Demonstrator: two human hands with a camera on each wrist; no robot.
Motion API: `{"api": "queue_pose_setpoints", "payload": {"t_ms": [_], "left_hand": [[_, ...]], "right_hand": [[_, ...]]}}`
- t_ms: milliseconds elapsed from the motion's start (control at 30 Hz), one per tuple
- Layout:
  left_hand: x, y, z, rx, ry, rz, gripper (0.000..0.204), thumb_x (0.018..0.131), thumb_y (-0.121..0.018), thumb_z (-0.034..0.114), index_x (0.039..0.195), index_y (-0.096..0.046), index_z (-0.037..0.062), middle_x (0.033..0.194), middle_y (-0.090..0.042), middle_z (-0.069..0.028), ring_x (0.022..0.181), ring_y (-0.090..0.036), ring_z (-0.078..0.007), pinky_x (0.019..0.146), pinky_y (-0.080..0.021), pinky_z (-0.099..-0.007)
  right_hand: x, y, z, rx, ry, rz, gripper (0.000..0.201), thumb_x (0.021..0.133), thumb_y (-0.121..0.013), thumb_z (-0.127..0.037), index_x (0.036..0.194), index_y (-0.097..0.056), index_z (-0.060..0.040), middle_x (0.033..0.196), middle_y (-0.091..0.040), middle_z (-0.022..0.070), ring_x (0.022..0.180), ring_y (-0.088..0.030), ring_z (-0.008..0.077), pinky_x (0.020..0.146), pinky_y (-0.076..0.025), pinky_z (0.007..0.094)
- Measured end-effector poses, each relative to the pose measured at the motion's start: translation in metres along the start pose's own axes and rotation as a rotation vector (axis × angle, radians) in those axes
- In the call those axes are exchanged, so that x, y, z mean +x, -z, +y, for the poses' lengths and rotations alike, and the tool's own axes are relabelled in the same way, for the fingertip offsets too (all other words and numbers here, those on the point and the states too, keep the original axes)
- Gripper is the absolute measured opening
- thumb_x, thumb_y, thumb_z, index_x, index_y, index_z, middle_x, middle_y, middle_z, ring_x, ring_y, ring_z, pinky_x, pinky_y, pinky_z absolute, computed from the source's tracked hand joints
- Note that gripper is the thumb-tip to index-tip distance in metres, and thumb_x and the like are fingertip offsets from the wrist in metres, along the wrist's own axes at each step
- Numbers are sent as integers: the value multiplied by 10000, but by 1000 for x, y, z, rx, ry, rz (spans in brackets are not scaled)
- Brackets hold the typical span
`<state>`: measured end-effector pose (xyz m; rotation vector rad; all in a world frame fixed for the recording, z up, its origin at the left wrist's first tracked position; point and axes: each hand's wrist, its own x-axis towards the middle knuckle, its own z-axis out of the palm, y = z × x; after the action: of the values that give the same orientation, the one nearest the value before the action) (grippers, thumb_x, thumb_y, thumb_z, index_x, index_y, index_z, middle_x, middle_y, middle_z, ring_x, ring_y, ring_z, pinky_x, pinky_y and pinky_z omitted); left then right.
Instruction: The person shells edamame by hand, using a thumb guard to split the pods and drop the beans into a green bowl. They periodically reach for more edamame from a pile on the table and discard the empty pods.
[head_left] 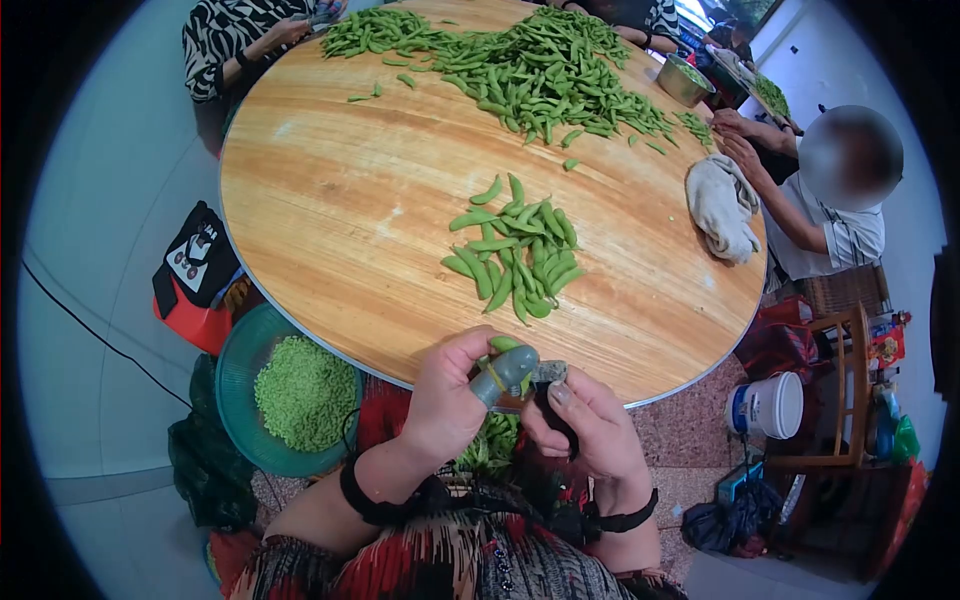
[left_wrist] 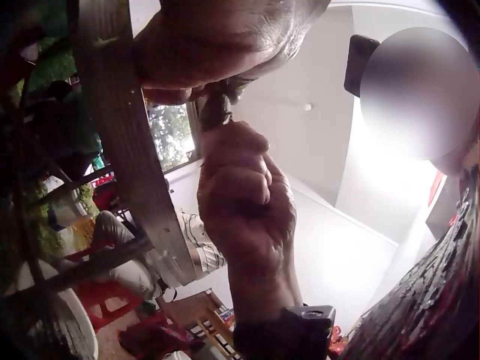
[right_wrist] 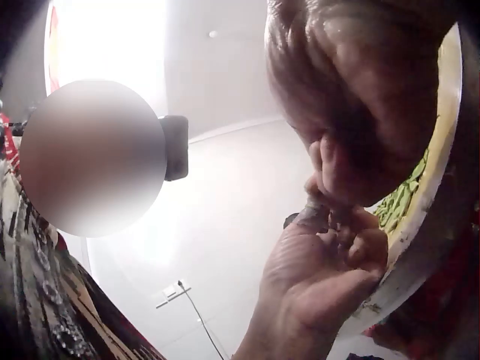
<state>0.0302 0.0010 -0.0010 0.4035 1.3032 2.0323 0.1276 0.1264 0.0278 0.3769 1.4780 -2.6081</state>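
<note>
In the head view, my left hand (head_left: 447, 400) pinches a green pod (head_left: 504, 343) near the table's front edge; a grey-green cover with a yellow band (head_left: 503, 375) sits on its thumb. Close against it, my right hand (head_left: 597, 425) has its fingers curled round a small dark tool with a grey end (head_left: 548, 372). Both hands meet at the pod. A small pile of pods (head_left: 520, 245) lies on the round wooden table (head_left: 330, 220) just beyond. The wrist views show my right hand (left_wrist: 247, 195) and my left hand (right_wrist: 322, 277) with fingertips together; the pod is hidden there.
A large heap of pods (head_left: 550, 70) covers the far side. A cloth (head_left: 720, 208) lies at the right edge. A green basin (head_left: 232, 385) of shelled beans stands lower left. People sit round the table; a white bucket (head_left: 778, 405) is at the right.
</note>
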Motion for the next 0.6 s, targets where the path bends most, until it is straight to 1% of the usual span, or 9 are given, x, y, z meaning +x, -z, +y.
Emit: {"api": "queue_pose_setpoints", "payload": {"t_ms": [133,200,267,367,433,500,533,567,600], "left_hand": [[0,4,-2,262,-90,-13,104,827,-629,127,870,-611,34,801,-578,1,711,-543,-70,631,-452,-203],[1,10,-3,393,-148,-46,105,822,-634,128,865,-613,35,796,-576,3,723,-540,-68,645,-448,-205],[6,16,3,456,-297,-252,114,807,-653,126,857,-616,30,793,-572,2,749,-535,-68,680,-441,-218],[8,18,7,354,-225,-374,141,800,-661,120,894,-612,26,807,-575,-2,780,-542,-78,712,-437,-223],[6,11,1,236,-170,-286,149,799,-661,107,913,-606,27,819,-578,-3,788,-547,-80,716,-439,-221],[4,2,-5,116,-115,-197,162,797,-660,93,931,-600,27,830,-581,-4,795,-551,-81,720,-440,-220],[3,-2,-7,33,-54,-87,166,799,-650,70,948,-594,26,849,-586,-7,806,-553,-81,732,-444,-224],[3,-5,-9,-50,5,23,174,801,-640,46,965,-587,25,869,-591,-10,817,-554,-81,745,-448,-229],[3,-6,-9,-52,4,23,174,801,-640,46,965,-587,25,869,-591,-10,817,-554,-81,745,-448,-229]], "right_hand": [[4,-2,3,-58,-26,77,165,960,-389,-155,934,-489,-26,621,-407,-16,477,-290,31,412,-244,182],[4,-3,2,109,-66,68,168,960,-394,-162,946,-490,-24,644,-430,-2,473,-291,24,395,-226,168],[2,0,3,232,-108,22,164,959,-397,-158,969,-491,-24,655,-441,6,468,-288,21,391,-221,162],[1,9,11,393,-153,-40,163,955,-411,-159,994,-503,-30,663,-470,9,457,-298,20,393,-227,156],[2,9,13,430,-154,-59,163,951,-422,-163,995,-514,-36,659,-488,5,450,-309,21,398,-239,156],[5,5,14,-236,134,212,143,939,-454,-156,965,-548,-50,641,-512,-14,450,-363,32,415,-273,164],[9,4,16,-237,133,214,143,939,-454,-156,965,-548,-50,641,-512,-14,450,-363,32,415,-273,164],[13,2,18,-663,362,348,133,931,-469,-147,942,-557,-47,632,-519,-24,457,-388,37,423,-287,169],[17,0,19,-1090,591,475,125,924,-484,-138,919,-566,-44,624,-526,-35,464,-414,43,431,-301,174]]}}
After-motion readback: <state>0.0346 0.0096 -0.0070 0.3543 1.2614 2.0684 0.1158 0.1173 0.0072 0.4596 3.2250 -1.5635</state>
